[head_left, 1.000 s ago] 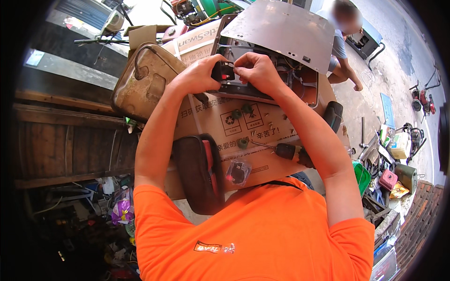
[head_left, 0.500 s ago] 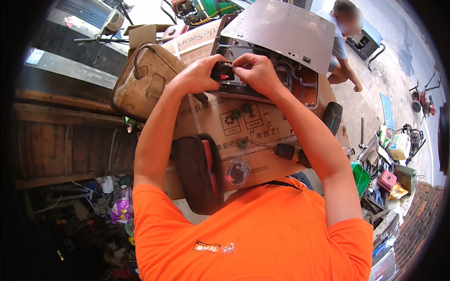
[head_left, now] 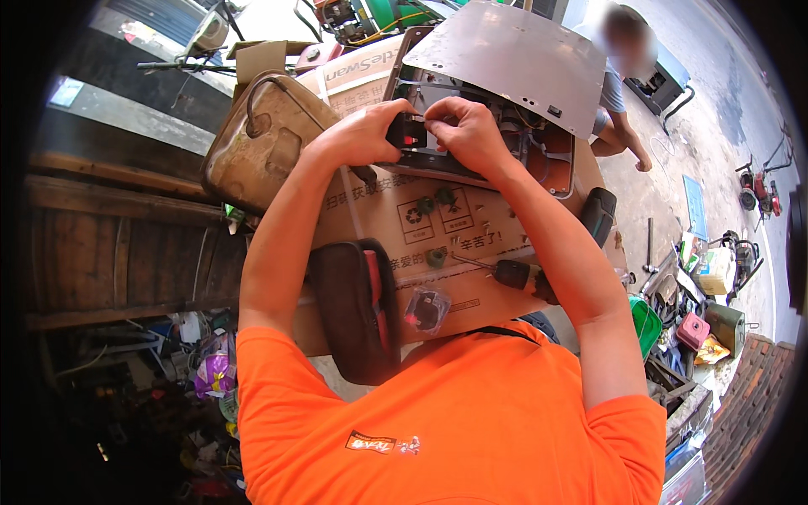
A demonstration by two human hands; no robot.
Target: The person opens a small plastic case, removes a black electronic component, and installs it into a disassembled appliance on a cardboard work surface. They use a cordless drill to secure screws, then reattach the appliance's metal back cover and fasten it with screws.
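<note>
At the near edge of the opened metal casing [head_left: 566, 181], my left hand [head_left: 364, 135] grips a small black block [head_left: 406, 132] with red and metal terminal parts, thumb and fingers round its side. My right hand [head_left: 465, 133] is closed in a pinch at the block's right side, near a metal terminal; what lies between its fingertips is too small to make out. Over the casing's far part a grey metal panel [head_left: 513, 63] stands tilted up. Wires and parts show inside, partly hidden by my right hand.
Below lies a cardboard box [head_left: 370, 219] bearing a drill [head_left: 513, 273], a black-and-red tool pouch [head_left: 353, 295], a clear plastic packet [head_left: 427, 310] and several small loose parts. A rusty tank [head_left: 269, 151] stands left. Another person [head_left: 621, 135] crouches at the far right; clutter lies on both sides.
My hands stay at the black block with almost the same grip. The whole view has shifted slightly. The other person has leaned a little.
</note>
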